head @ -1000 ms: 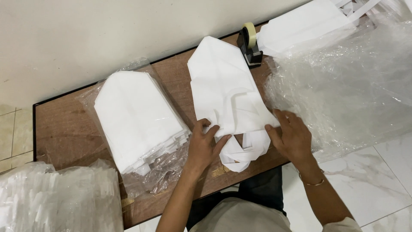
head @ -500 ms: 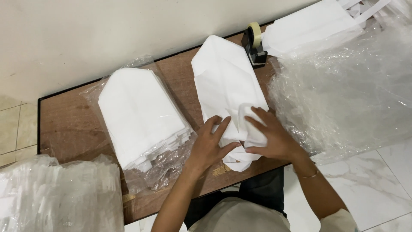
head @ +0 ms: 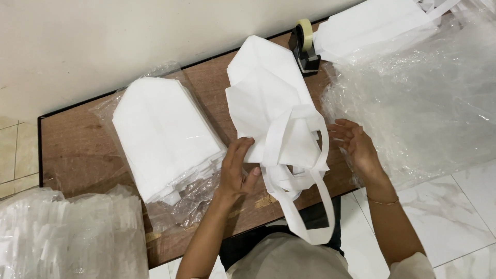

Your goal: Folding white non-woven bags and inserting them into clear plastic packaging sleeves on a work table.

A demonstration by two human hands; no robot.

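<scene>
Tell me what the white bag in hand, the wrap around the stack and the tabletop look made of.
White bag: probably non-woven fabric, matte, holding soft creases. Wrap around the stack: thin clear plastic film, glossy and crinkled. Tabletop: wood or wood-look laminate, brown grain with a dark edge; which one is unclear.

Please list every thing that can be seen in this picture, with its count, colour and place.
white bag: one, white, on the table centre, its handles hanging over the near edge
stack of bags: one, white, inside a clear wrap, left of centre
tape dispenser: one, black with pale tape, at the far edge
clear plastic sheet: one, transparent, right side
far stack: one, white, top right
plastic bundle: one, clear, bottom left
table: one, brown wood
left hand: touching the bag's left edge
right hand: open, beside the handles
</scene>
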